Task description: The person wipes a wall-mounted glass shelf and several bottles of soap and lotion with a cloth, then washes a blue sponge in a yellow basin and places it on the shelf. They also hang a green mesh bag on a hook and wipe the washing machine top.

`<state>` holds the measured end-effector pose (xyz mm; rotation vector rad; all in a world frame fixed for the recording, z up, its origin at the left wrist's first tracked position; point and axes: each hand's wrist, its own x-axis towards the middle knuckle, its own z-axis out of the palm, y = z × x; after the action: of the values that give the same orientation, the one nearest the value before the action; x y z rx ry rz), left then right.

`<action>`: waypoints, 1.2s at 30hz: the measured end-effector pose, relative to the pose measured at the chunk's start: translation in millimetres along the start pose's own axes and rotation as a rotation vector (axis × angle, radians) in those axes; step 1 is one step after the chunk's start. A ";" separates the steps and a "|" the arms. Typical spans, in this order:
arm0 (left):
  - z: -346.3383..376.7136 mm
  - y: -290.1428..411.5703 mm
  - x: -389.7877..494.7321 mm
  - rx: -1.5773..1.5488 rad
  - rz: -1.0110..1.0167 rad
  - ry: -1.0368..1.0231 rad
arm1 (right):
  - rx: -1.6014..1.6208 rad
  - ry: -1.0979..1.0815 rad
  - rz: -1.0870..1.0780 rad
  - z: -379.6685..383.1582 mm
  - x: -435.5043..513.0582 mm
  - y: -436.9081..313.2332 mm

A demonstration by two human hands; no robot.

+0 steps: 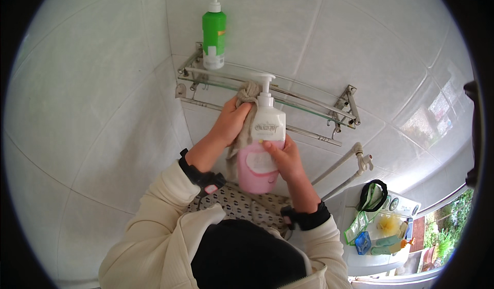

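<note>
My right hand (287, 158) grips a pink and white plastic pump bottle (258, 169), which is upright with a slight tilt, its white pump head at the top. On its front are a label and some writing. My left hand (230, 122) holds a beige-grey cloth (247, 125) against the bottle's left side, with the cloth bunched above the fingers and hanging down below them. Both hands are in front of a glass wall shelf (308, 109) with metal rails. A green and white pump bottle (214, 32) stands on the shelf's left end.
Under the shelf runs a metal towel bar (308, 134) with small hooks. Lower right are a pipe with a tap (364, 162) and a washing machine (347, 258) bearing a yellow bath puff (389, 225), a blue box (362, 243) and several bottles. Tiled walls (104, 107) meet at the left corner.
</note>
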<state>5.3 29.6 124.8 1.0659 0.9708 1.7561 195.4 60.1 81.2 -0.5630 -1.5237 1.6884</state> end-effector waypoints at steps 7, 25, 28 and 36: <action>-4.6 12.2 -8.2 -0.157 -0.239 -0.103 | -0.100 -0.063 -0.099 -11.2 4.0 -8.1; -34.9 2.0 -40.0 0.709 0.001 -0.581 | -0.401 0.089 -0.194 -15.2 2.6 -32.8; -51.8 25.0 -44.9 0.812 -0.093 -0.566 | -0.564 0.241 -0.274 -19.5 -2.8 -40.4; -12.7 48.4 -61.8 1.070 0.811 -0.052 | -0.845 0.364 -0.320 17.5 -16.9 -32.8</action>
<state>-1.6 -46.3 147.4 2.4253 1.6562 1.7383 200.4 35.3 113.2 -0.9283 -1.8829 0.6033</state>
